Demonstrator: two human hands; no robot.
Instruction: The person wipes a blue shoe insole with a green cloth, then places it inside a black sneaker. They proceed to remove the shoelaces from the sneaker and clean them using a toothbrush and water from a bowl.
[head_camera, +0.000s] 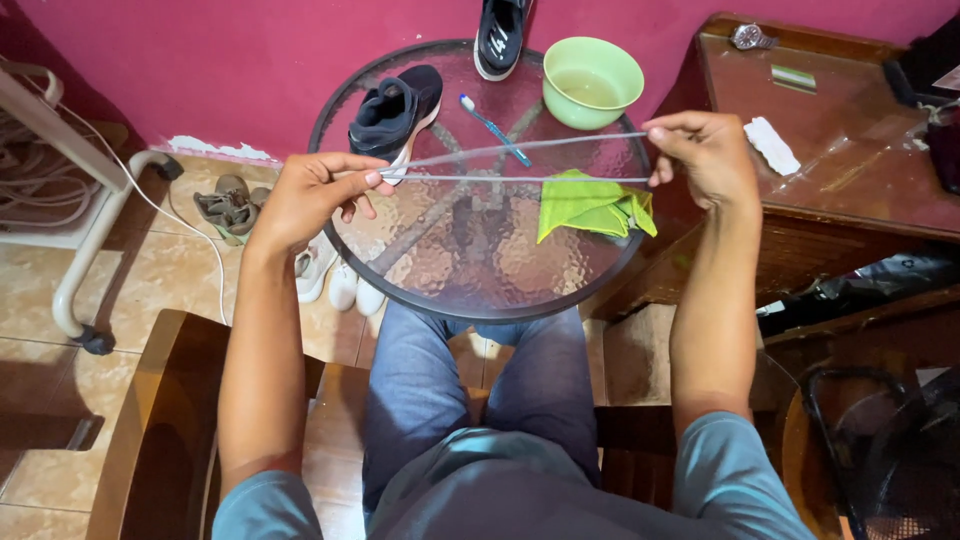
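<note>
Pinching both hands, left (312, 195) and right (703, 152), stretch a doubled shoelace (515, 163) taut left-to-right, nearly level.

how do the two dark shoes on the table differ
The near shoe lies wholly on the glass table, tipped on its side, close to the left hand. The far shoe sits at the back rim, partly cut off by the frame, opening up. Both are dark with pale soles.
</note>
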